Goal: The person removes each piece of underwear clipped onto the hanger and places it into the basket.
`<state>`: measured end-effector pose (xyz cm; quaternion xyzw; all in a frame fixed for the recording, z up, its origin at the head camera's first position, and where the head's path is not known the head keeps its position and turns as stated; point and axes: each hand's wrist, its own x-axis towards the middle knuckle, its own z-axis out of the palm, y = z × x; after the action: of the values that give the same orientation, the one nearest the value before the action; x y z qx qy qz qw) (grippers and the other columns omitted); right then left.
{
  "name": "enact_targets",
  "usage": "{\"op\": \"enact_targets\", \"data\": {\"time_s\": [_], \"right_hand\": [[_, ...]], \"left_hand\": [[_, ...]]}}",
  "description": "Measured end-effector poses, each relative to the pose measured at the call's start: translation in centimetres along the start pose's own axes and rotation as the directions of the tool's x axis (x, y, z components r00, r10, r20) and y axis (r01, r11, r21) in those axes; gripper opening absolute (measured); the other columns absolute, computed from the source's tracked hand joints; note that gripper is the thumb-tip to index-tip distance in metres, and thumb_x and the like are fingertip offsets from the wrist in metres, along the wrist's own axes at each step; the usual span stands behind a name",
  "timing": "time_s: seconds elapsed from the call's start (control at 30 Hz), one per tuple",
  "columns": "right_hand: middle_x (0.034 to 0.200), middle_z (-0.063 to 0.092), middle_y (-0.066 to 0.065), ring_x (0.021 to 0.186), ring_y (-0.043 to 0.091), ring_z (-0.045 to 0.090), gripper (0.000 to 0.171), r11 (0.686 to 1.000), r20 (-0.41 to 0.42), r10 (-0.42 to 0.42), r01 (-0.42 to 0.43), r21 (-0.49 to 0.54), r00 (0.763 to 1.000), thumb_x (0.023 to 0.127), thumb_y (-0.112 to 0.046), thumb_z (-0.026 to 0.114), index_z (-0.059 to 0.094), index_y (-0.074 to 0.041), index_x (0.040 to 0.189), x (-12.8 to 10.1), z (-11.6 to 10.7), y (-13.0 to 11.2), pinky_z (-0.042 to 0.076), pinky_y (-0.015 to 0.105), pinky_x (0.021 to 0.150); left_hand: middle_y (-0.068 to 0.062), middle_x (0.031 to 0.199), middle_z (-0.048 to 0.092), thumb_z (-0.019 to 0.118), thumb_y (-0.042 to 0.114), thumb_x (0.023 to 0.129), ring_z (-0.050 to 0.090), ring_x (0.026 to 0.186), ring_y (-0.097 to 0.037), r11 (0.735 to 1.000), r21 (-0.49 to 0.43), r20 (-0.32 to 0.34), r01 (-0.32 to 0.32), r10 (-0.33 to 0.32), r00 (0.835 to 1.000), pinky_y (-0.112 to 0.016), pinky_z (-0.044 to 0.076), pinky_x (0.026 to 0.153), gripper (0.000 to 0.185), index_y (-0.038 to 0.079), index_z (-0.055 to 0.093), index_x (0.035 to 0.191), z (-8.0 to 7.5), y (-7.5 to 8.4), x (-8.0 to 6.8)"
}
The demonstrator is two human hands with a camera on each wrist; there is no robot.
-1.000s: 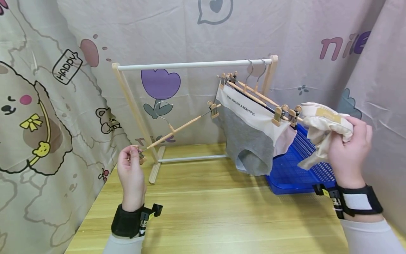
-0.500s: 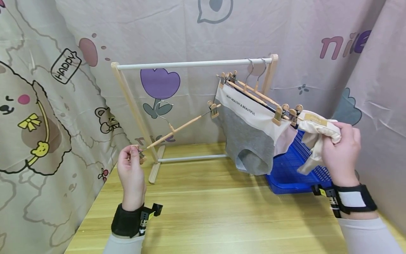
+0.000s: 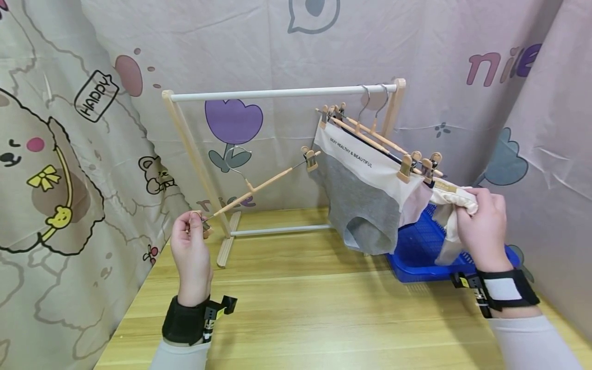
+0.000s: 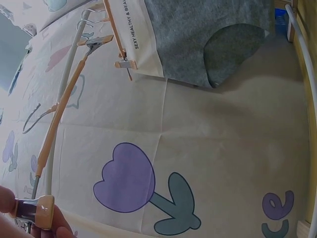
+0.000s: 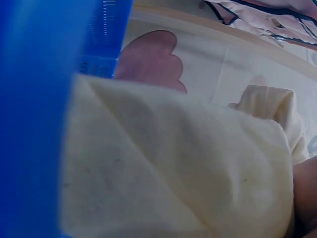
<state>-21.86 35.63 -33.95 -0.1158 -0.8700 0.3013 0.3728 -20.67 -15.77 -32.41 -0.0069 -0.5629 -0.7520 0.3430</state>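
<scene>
My left hand (image 3: 190, 241) pinches the near clip (image 4: 34, 210) of a wooden clip hanger (image 3: 259, 186), held out slanting toward the rack with its far clip (image 3: 310, 159) free. My right hand (image 3: 481, 226) grips a cream undergarment (image 3: 450, 205) above the blue basket (image 3: 416, 252); it fills the right wrist view as cream cloth (image 5: 173, 163). On the white rail (image 3: 277, 94) of the wooden rack (image 3: 194, 154) hang two clip hangers at the right end. The front one carries grey-and-white briefs (image 3: 361, 190).
Cartoon-print curtains (image 3: 69, 128) close in the left, back and right sides. The rack stands at the back of a wooden tabletop (image 3: 296, 308). The blue basket sits at the right, partly behind the hanging briefs.
My right hand has lowered the cream undergarment and brought it leftward toward the basket and the hung briefs. The left hand and its hanger have stayed put.
</scene>
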Motion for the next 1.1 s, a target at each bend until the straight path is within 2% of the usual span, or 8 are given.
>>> {"op": "enact_targets", "data": {"time_s": [0.2,0.37,0.5,0.63,0.83,0.93,1.1], "right_hand": [[0.124,0.045,0.035,0.116,0.049,0.04,0.035,0.998,0.098,-0.027,0.033,-0.057,0.995,0.099,-0.004,0.057,0.054,0.01,0.131,-0.2,0.5,0.7,0.03,0.04,0.074],[0.12,0.044,0.036,0.112,0.051,0.041,0.03,0.993,0.185,-0.056,0.074,-0.09,0.981,0.097,-0.003,0.059,0.054,0.01,0.124,-0.4,1.0,1.4,0.034,0.048,0.073],[0.115,0.045,0.037,0.109,0.052,0.04,0.03,0.989,0.266,-0.079,0.11,-0.104,0.961,0.097,-0.004,0.06,0.053,0.012,0.122,-0.4,1.2,2.0,0.038,0.059,0.075],[0.114,0.046,0.038,0.108,0.052,0.038,0.033,0.985,0.336,-0.083,0.129,-0.117,0.938,0.097,-0.005,0.062,0.052,0.014,0.122,-0.5,1.4,2.5,0.04,0.059,0.074],[0.12,0.039,0.042,0.11,0.055,0.037,0.037,0.984,0.439,-0.052,0.121,-0.131,0.897,0.098,-0.007,0.06,0.051,0.014,0.125,-0.7,1.6,2.9,0.045,0.064,0.076],[0.117,0.042,0.041,0.109,0.054,0.037,0.032,0.982,0.463,-0.063,0.139,-0.132,0.884,0.097,-0.006,0.062,0.054,0.013,0.121,-0.8,1.8,3.0,0.045,0.06,0.073],[0.109,0.05,0.035,0.104,0.048,0.037,0.027,0.975,0.492,-0.089,0.178,-0.136,0.866,0.096,-0.008,0.066,0.059,0.01,0.115,-0.9,2.1,3.4,0.039,0.043,0.068]], "left_hand": [[0.002,0.101,0.055,0.047,0.019,0.11,0.051,0.092,-0.009,1.0,0.008,0.004,0.002,-0.002,1.0,-0.018,0.047,0.081,0.014,0.009,0.056,0.107,0.0,0.0,-0.1],[0.002,0.1,0.056,0.047,0.019,0.11,0.051,0.092,-0.01,1.0,0.004,0.001,0.003,-0.003,1.0,-0.018,0.047,0.08,0.014,0.009,0.056,0.106,0.0,0.0,-0.1],[0.002,0.1,0.056,0.048,0.019,0.11,0.052,0.092,-0.011,1.0,0.007,0.0,0.004,-0.004,1.0,-0.018,0.047,0.081,0.014,0.009,0.056,0.106,0.0,0.0,-0.1],[0.002,0.1,0.056,0.048,0.019,0.11,0.052,0.092,-0.011,1.0,0.01,-0.003,0.004,-0.004,1.0,-0.018,0.047,0.081,0.013,0.009,0.056,0.106,0.0,0.0,-0.1],[-0.002,0.102,0.056,0.048,0.019,0.109,0.052,0.091,-0.009,1.0,-0.003,-0.005,-0.003,0.003,1.0,-0.018,0.047,0.081,0.013,0.009,0.056,0.106,0.0,0.2,-0.2],[-0.002,0.103,0.056,0.048,0.019,0.11,0.052,0.092,-0.009,1.0,-0.003,-0.005,-0.007,0.007,1.0,-0.019,0.047,0.081,0.013,0.009,0.056,0.106,0.0,0.3,-0.2],[-0.001,0.102,0.057,0.049,0.018,0.11,0.053,0.091,-0.009,1.0,0.005,-0.011,-0.006,0.006,1.0,-0.019,0.047,0.08,0.013,0.009,0.056,0.106,0.0,0.4,-0.3]]}}
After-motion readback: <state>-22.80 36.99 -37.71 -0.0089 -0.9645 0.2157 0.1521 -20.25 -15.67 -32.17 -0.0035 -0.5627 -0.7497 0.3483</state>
